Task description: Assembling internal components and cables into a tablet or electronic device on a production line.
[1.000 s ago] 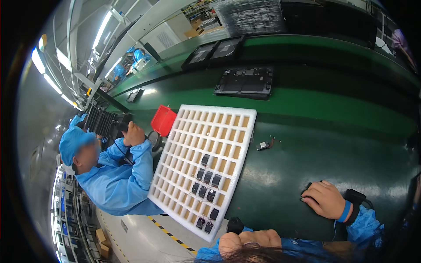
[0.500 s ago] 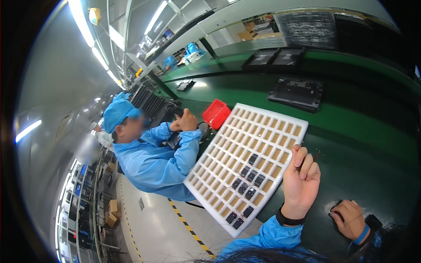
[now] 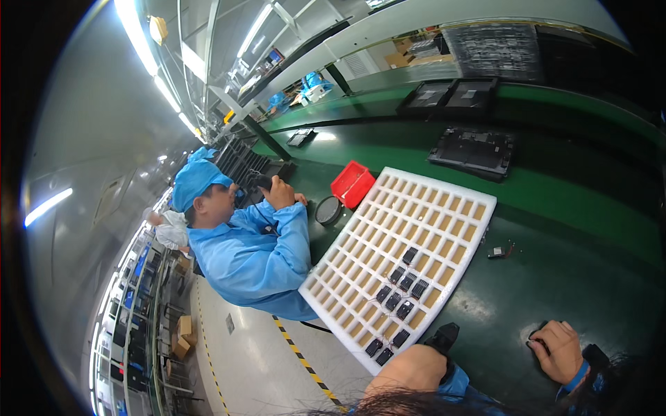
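A white foam tray (image 3: 388, 208) with a grid of brown-bottomed pockets lies on the green bench, jutting over its left edge. Several small black parts (image 3: 399, 291) with thin wires sit in pockets toward its near side. My left hand (image 3: 409, 371), at the tray's near corner, is bent back toward me and its fingers are hidden. My right hand (image 3: 560, 349) rests on the bench at the lower right, fingers curled round a small dark thing I cannot make out. Right of the tray lies one loose small black part (image 3: 495, 253) with red wires.
A co-worker (image 3: 243, 236) in blue sits to the left, holding a dark object. Between us are a red bin (image 3: 352, 183) and a round dark dish (image 3: 328, 210). A flat black casing (image 3: 472, 151) and black trays (image 3: 447, 97) lie farther back.
My left hand has dropped from the tray's right edge back toward me, uncovering the loose black part. My right hand stays in about the same place. The view has shifted slightly.
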Demonstrator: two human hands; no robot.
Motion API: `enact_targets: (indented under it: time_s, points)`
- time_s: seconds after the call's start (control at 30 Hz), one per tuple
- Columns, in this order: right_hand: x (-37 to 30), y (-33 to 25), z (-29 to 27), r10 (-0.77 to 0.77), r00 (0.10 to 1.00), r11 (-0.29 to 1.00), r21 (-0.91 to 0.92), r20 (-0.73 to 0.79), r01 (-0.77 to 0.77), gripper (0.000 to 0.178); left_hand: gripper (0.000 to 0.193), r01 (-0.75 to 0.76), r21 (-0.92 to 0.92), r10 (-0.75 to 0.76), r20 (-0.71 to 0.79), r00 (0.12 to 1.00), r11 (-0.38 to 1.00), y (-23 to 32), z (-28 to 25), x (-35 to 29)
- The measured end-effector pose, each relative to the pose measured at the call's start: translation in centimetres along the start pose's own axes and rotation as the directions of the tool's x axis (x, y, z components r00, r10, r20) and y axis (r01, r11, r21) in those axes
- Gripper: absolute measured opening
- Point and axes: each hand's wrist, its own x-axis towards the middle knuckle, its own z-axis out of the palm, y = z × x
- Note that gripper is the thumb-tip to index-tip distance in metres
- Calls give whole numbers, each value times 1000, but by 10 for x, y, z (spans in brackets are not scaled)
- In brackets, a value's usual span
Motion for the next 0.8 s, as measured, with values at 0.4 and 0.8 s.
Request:
enact_targets:
  time_s: [0.4, 0.8]
  points:
    - [-17, 10, 5, -16, 997, 999, -44, -78, 13, 21, 13, 964, -148, 236, -951, -200, 219, -63, -54, -62]
    - [-9, 27, -38, 543, 794, 786, 498, -273, -366, 20, 14, 994, -108, 116, -987, -110, 24, -138, -46, -139]
